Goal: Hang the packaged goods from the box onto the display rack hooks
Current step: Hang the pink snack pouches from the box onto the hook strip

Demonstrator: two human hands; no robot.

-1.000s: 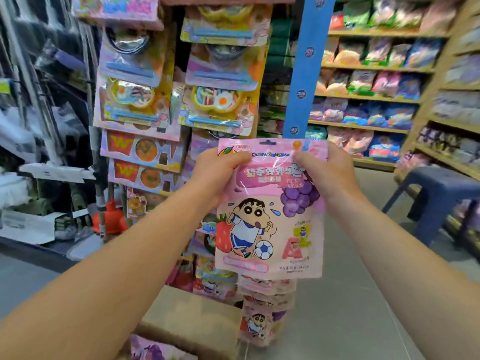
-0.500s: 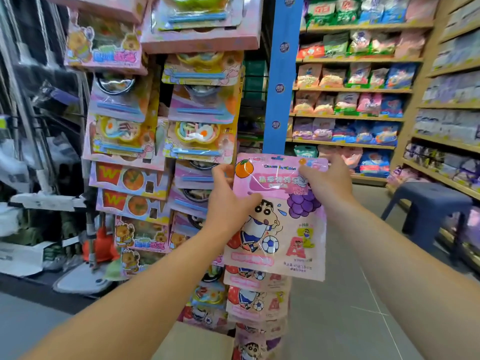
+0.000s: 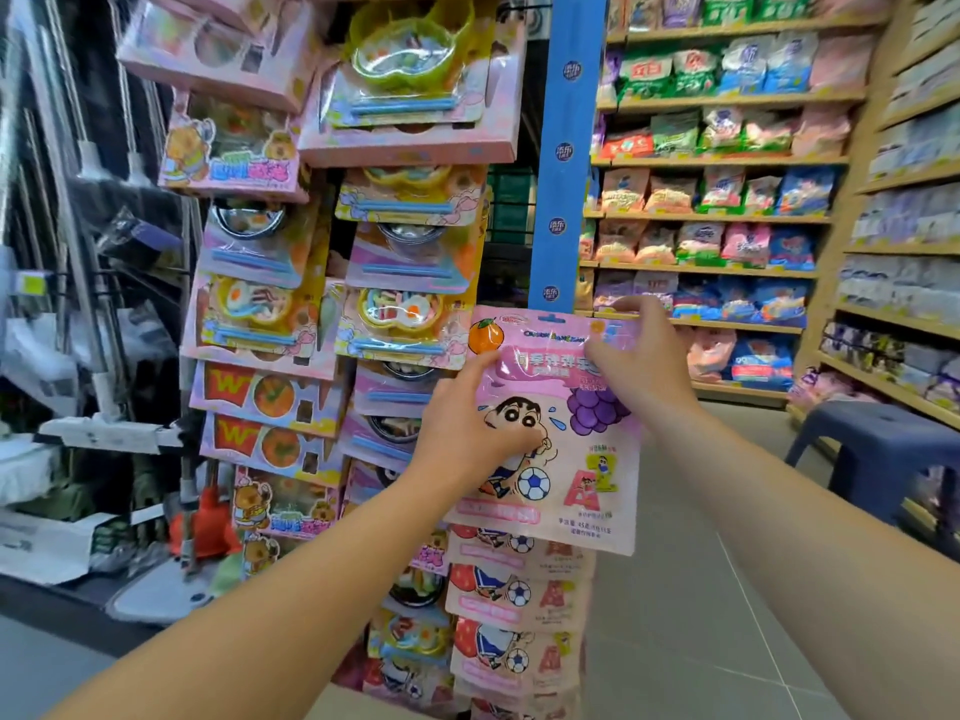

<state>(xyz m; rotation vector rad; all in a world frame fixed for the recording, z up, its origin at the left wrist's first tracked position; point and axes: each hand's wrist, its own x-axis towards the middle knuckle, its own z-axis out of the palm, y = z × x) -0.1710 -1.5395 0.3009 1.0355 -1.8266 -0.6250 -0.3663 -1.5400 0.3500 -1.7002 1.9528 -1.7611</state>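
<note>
Here, my left hand (image 3: 470, 428) grips the pink candy pouch (image 3: 550, 433) mid-face while my right hand (image 3: 641, 363) pinches its top edge, upright, nearest the rack (image 3: 410, 324) above matching hung pouches (image 3: 511, 605).

A packet (image 3: 566, 439) sits at the centre of the frame, with the left hand (image 3: 467, 433) on its left side and the right hand (image 3: 641, 356) at its upper right corner. Directly below it hangs a column of like packets (image 3: 514, 621), and to its left the display rack (image 3: 332, 283) fills the upper middle. Shelves (image 3: 727, 210) stand behind at the upper right, a stool (image 3: 878, 449) at the right edge.
</note>
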